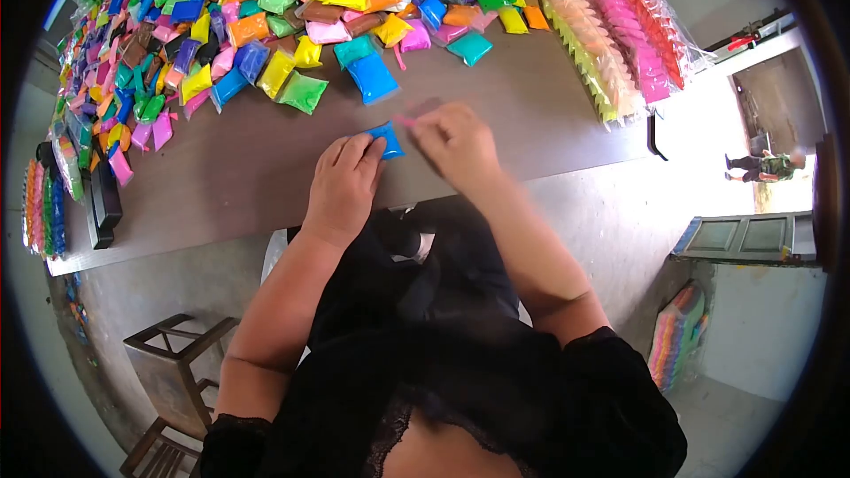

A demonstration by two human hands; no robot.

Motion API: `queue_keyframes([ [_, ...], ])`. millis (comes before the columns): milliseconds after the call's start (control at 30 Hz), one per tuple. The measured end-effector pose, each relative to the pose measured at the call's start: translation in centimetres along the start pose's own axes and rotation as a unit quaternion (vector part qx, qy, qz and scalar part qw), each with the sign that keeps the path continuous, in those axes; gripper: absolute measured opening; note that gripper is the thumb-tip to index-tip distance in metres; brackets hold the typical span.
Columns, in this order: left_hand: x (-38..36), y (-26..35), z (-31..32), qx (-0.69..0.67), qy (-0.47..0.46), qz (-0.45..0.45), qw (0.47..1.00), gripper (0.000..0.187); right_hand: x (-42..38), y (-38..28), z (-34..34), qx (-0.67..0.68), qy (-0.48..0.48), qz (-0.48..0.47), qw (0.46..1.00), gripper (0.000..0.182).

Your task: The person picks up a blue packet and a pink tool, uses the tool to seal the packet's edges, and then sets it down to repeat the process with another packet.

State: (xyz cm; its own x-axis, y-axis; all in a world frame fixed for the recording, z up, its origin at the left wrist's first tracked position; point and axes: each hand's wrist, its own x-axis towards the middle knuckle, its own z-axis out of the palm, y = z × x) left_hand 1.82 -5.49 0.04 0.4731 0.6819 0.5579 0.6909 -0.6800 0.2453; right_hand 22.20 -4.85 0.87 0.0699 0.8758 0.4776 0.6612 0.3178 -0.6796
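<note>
A small blue packet (pixel 387 140) lies near the front edge of the brown table (pixel 239 155). My left hand (pixel 347 179) rests on its left side, fingers closed against it. Just to the right, my right hand (pixel 455 143) is slightly blurred, its fingers pinched round a small pink piece (pixel 405 121). Beyond my hands lie another blue packet (pixel 374 78), a green packet (pixel 303 93) and a teal packet (pixel 470 48).
A large pile of colourful packets (pixel 252 29) covers the table's back and left. Stacked pink strips (pixel 633 35) in clear bags lie at the right. A black object (pixel 104 199) is at the left edge. A wooden chair (pixel 173 372) stands lower left; a person (pixel 768 165) is far right.
</note>
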Motion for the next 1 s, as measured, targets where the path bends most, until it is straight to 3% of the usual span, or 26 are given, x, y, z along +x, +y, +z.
queue_keyframes([
  [67, -0.3, -0.2, 0.3, -0.022, 0.006, -0.009, 1.000, 0.031, -0.6, -1.6, 0.7, -0.029, -0.141, 0.006, 0.989, 0.009],
  [200, -0.3, -0.2, 0.4, -0.015, 0.005, -0.015, 1.000, 0.027, 0.7, -1.6, 0.8, -0.167, -0.153, 0.006, 0.974, 0.012],
  [300, -0.2, -0.2, 0.1, -0.017, -0.002, -0.019, 1.000, 0.027, 1.2, -1.4, 0.3, -0.110, -0.120, -0.027, 0.986, 0.014],
  [400, -0.2, 0.1, -0.1, -0.040, -0.006, -0.019, 0.999, 0.031, 0.5, -1.8, 0.8, -0.125, -0.161, -0.056, 0.977, 0.014],
  [533, -0.2, -0.1, 0.3, -0.022, 0.001, -0.017, 1.000, 0.030, 0.8, -1.3, 1.0, -0.158, -0.139, -0.028, 0.977, 0.013],
  [733, -0.1, 0.1, -0.2, -0.032, -0.016, -0.024, 0.999, 0.029, 0.3, -1.8, 1.0, -0.131, -0.122, -0.094, 0.979, 0.012],
  [800, -0.1, 0.2, -0.3, -0.035, -0.007, -0.022, 0.999, 0.030, 1.3, -1.9, 0.8, -0.263, -0.162, -0.050, 0.950, 0.014],
  [833, -0.2, 0.3, -0.3, -0.028, -0.011, -0.021, 0.999, 0.028, 1.4, -1.6, 0.6, -0.264, -0.158, -0.054, 0.950, 0.014],
  [900, 0.2, -0.1, -0.7, -0.021, -0.008, -0.020, 1.000, 0.027, 0.9, -0.7, 0.2, -0.073, -0.067, -0.010, 0.995, 0.014],
  [1000, 0.0, -1.4, -2.1, -0.008, -0.027, 0.049, 0.998, 0.024, -0.5, 0.1, -0.3, 0.023, -0.024, 0.035, 0.999, 0.009],
])
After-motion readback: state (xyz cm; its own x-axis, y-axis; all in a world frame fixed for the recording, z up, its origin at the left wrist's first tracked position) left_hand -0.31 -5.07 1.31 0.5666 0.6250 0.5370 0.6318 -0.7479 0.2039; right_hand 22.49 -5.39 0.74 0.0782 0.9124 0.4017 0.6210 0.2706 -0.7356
